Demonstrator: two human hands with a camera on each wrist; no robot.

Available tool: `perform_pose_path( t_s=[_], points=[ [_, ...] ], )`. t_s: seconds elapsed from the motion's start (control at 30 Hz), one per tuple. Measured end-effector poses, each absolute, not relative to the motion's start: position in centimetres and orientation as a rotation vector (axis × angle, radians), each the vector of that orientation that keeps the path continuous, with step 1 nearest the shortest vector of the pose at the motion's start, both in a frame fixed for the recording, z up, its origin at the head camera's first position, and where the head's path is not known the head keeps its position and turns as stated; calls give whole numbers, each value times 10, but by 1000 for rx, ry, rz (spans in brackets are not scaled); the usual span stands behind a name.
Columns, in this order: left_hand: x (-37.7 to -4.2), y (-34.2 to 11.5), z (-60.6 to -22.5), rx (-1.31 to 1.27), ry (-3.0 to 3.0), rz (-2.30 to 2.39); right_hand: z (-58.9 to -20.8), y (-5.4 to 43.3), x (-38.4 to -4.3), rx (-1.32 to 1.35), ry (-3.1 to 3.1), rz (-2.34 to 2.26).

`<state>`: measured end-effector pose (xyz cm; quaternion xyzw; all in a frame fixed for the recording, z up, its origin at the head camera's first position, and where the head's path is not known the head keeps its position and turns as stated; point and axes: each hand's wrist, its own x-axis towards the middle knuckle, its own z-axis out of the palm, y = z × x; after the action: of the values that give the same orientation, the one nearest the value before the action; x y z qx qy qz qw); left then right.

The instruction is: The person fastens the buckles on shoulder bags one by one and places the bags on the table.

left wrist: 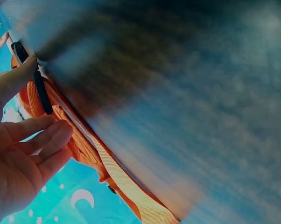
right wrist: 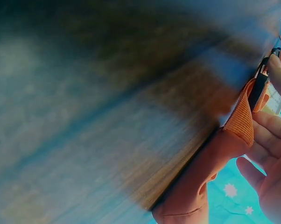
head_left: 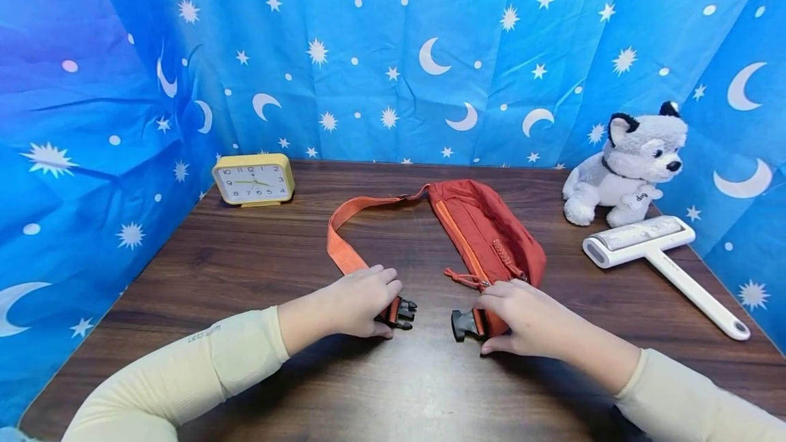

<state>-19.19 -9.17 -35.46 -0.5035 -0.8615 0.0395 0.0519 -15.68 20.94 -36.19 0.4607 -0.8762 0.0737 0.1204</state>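
Observation:
A red waist bag (head_left: 485,224) lies on the table with its orange zipper facing left. Its orange strap (head_left: 344,230) loops from the far end round to my left hand (head_left: 362,302), whose thumb and fingers pinch the strap end at the black pronged buckle half (head_left: 404,313). My right hand (head_left: 528,319) pinches the near end of the bag by the black socket buckle half (head_left: 465,325). The two halves point at each other with a gap between them. In the left wrist view the thumb and fingertips are at the buckle (left wrist: 41,91); the right wrist view shows webbing (right wrist: 241,116) beside the fingers.
A yellow alarm clock (head_left: 254,180) stands at the back left. On the right sit a plush husky dog (head_left: 626,166) and a white lint roller (head_left: 669,264), its handle pointing toward the front right. A blue star-and-moon curtain (head_left: 393,26) hangs around the wooden table (head_left: 245,251).

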Motion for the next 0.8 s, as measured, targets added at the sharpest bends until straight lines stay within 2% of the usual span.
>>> perform_pose_path(
  t_s=[0.8],
  points=[
    [-192,-85,-352,-1568,-2707,111,-363,205,-162,1382,-2655,257]
  ],
)
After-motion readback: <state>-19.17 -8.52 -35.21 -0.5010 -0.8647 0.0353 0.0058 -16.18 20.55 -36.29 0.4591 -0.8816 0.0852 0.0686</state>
